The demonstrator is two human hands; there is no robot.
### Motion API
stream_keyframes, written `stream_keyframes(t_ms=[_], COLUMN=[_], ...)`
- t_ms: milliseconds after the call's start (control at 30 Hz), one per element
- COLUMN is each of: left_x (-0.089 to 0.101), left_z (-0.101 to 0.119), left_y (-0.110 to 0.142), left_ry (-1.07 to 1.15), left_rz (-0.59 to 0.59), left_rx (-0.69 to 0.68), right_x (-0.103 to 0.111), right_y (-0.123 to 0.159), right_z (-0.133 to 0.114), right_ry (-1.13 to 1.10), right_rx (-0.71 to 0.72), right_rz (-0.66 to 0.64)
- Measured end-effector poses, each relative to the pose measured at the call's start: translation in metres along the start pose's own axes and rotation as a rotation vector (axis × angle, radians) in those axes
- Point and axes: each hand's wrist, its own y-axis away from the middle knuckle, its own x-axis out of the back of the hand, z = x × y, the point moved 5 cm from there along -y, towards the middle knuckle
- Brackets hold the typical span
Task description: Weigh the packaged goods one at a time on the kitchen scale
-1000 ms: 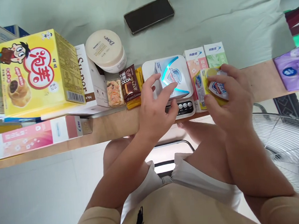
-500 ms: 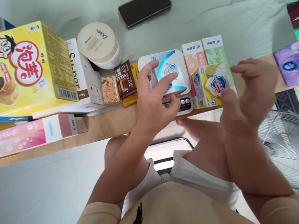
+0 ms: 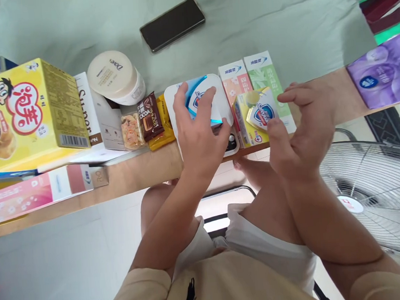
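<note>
A white-and-blue Safeguard soap box [image 3: 193,98] rests on a small white digital scale [image 3: 226,104]. My left hand [image 3: 201,138] is over it with fingers spread around the box, partly covering it and the scale's buttons. Whether the fingertips press on the box I cannot tell. To the right, a yellow Safeguard soap box [image 3: 248,124] lies on a pink toothpaste box [image 3: 237,77] and a green one [image 3: 265,75]. My right hand [image 3: 300,130] hovers beside the yellow box, thumb and fingers apart, holding nothing.
Left of the scale are snack packets [image 3: 151,117], a Dove jar [image 3: 111,76], a yellow puff-snack box [image 3: 27,117] and another pink box [image 3: 33,193]. A phone [image 3: 172,25] lies behind. At right are a purple tissue pack [image 3: 384,73] and a floor fan [image 3: 372,192].
My right hand let go of the yellow soap box and drew back to the right, then came somewhat nearer again. My left hand stays over the blue soap box. The camera view has shifted.
</note>
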Motion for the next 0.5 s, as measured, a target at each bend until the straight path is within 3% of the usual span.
stream_keyframes(t_ms=[100, 233, 367, 500], left_x=[0.000, 0.013, 0.014, -0.008], left_z=[-0.003, -0.008, -0.013, -0.003], left_y=[0.000, -0.001, -0.024, -0.070], left_ry=[0.020, 0.022, 0.074, 0.123], left_rz=[0.057, 0.197, 0.119, 0.036], left_rx=[-0.033, -0.104, -0.054, -0.008], right_x=[-0.001, -0.002, -0.007, -0.014], right_y=[-0.001, -0.002, -0.002, 0.002], right_z=[0.005, 0.004, 0.003, 0.008], right_ry=[0.078, 0.102, 0.057, 0.058], right_rx=[-0.001, 0.012, -0.036, -0.175], right_rz=[-0.008, -0.018, -0.067, -0.185])
